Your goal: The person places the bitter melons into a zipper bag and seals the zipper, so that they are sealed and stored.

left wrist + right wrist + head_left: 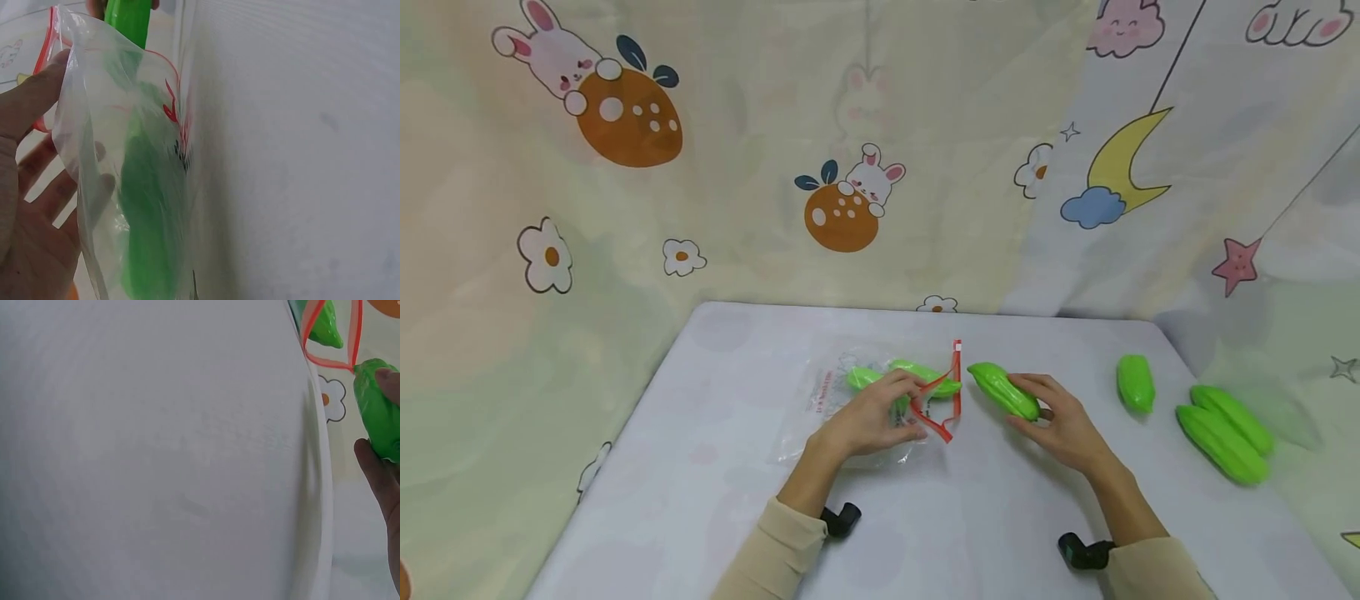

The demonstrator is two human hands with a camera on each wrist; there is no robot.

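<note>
A clear zip bag (808, 421) with a red-edged mouth lies on the table, holding glossy green cucumber-like pieces (917, 369). My left hand (880, 417) holds the bag by its mouth; in the left wrist view the thumb and fingers (53, 194) are at the film's edge, and the mouth gapes. Just right of the mouth, my right hand (1063, 425) grips another green cucumber-like piece (1003, 390) between thumb and fingers, its pointed end toward the bag. The right wrist view shows this held piece (378, 412) close to the red edge (331, 362).
On the table's right side lies a single green piece (1136, 383). Two more green pieces (1225, 442) lie side by side near the right edge. A patterned cloth (737, 125) hangs behind the white table (700, 500). Black wrist devices (842, 521) sit at both sleeves.
</note>
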